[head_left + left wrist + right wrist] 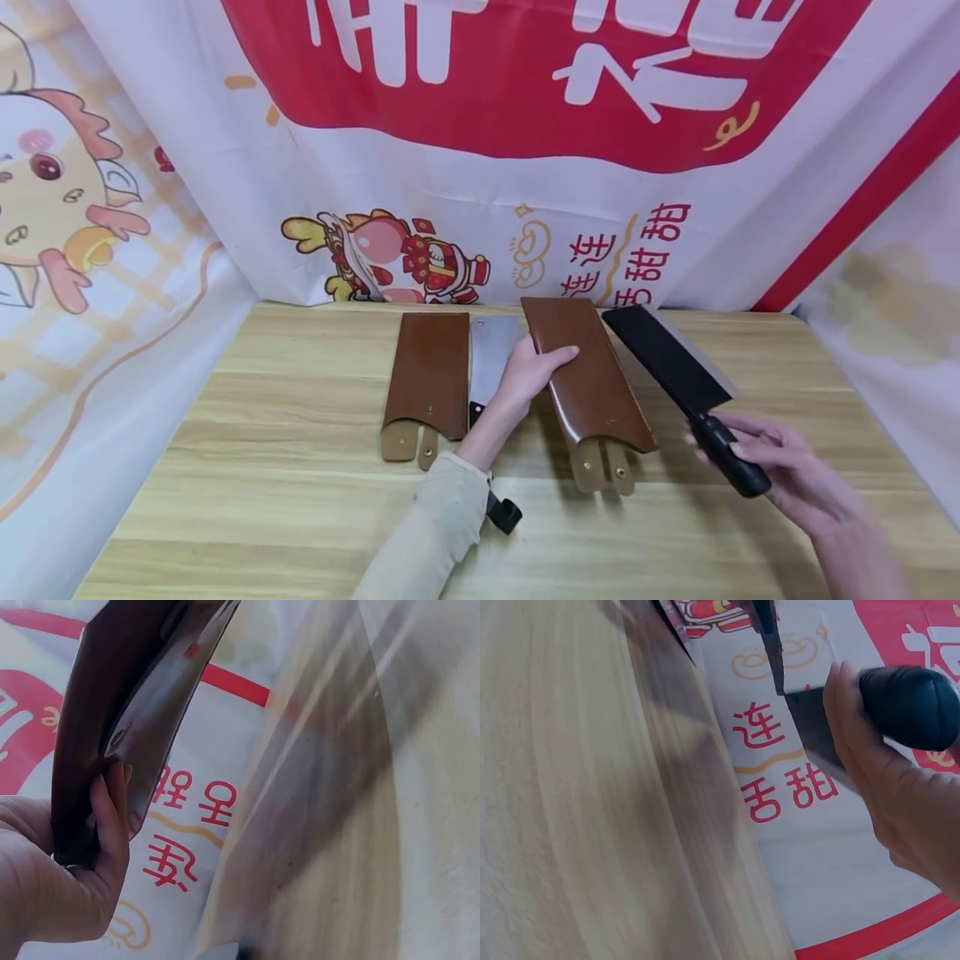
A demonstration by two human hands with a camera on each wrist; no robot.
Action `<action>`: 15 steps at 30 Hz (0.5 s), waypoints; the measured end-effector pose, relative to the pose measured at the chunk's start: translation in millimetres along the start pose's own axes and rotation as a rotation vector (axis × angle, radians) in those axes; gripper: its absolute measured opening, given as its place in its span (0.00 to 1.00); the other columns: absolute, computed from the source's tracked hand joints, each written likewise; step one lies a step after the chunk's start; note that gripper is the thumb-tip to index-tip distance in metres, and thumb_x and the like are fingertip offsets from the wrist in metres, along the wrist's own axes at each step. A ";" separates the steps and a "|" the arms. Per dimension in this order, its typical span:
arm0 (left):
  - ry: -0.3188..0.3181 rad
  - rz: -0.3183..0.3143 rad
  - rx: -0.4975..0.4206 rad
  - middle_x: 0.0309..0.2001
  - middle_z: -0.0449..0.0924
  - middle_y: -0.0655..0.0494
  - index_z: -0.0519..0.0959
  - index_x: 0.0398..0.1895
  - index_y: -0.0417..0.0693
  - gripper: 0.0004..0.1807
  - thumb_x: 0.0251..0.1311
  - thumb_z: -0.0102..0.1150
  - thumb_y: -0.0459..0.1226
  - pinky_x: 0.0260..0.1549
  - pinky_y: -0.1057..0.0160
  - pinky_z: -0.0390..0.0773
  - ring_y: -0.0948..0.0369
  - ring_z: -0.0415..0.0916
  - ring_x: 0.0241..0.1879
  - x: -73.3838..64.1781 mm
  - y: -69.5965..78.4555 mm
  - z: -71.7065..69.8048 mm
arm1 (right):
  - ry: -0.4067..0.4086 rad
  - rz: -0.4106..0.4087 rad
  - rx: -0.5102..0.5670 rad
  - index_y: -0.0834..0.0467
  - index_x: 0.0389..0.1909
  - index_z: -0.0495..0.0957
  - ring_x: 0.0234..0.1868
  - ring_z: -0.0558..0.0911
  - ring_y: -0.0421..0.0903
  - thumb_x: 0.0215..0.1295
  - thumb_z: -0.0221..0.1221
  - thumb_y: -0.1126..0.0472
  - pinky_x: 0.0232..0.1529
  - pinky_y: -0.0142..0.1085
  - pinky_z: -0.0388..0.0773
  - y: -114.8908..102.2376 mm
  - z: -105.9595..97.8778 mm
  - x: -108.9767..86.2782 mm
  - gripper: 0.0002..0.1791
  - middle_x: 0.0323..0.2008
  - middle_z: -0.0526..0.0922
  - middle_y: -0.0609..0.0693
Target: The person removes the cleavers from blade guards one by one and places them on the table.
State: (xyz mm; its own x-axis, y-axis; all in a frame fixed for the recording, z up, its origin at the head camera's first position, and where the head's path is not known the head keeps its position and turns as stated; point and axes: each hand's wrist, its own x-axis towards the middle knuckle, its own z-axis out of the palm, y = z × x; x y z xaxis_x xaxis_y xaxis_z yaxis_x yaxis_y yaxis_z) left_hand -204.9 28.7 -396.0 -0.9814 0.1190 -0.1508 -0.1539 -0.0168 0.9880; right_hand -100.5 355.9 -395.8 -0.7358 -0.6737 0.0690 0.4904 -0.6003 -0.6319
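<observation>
My left hand [527,367] grips a brown leather knife sheath [588,367] by its left edge, thumb on top; in the left wrist view the sheath [82,712] is clear of the table. Two snap straps hang at its near end. On the right, my right hand [780,467] holds a cleaver [671,358] by its black handle. Its dark blade points away and up-left, apart from the sheath. In the right wrist view, fingers wrap the black handle [907,709]. A second cleaver [491,354] with a silver blade lies under my left forearm, partly hidden.
Another brown sheath [427,367] lies on the wooden table [247,467], just left of the silver cleaver. A printed white and red cloth [450,183] hangs along the table's far edge, and more cloth covers both sides.
</observation>
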 end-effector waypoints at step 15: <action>0.089 0.091 0.395 0.51 0.83 0.41 0.75 0.60 0.38 0.30 0.65 0.67 0.50 0.54 0.52 0.80 0.48 0.81 0.52 16.5 -6.6 -4.0 | 0.167 0.008 -0.050 0.64 0.64 0.78 0.66 0.78 0.52 0.81 0.31 0.75 0.66 0.35 0.73 21.0 -7.0 4.7 0.27 0.63 0.79 0.64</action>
State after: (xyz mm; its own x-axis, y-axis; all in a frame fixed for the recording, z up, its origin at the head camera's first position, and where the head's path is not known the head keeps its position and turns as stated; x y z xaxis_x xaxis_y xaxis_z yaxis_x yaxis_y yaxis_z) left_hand -220.6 26.8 -405.2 -0.9977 0.0484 -0.0478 -0.0272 0.3608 0.9323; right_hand -96.9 343.2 -414.2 -0.8013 -0.5949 -0.0634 0.4760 -0.5698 -0.6699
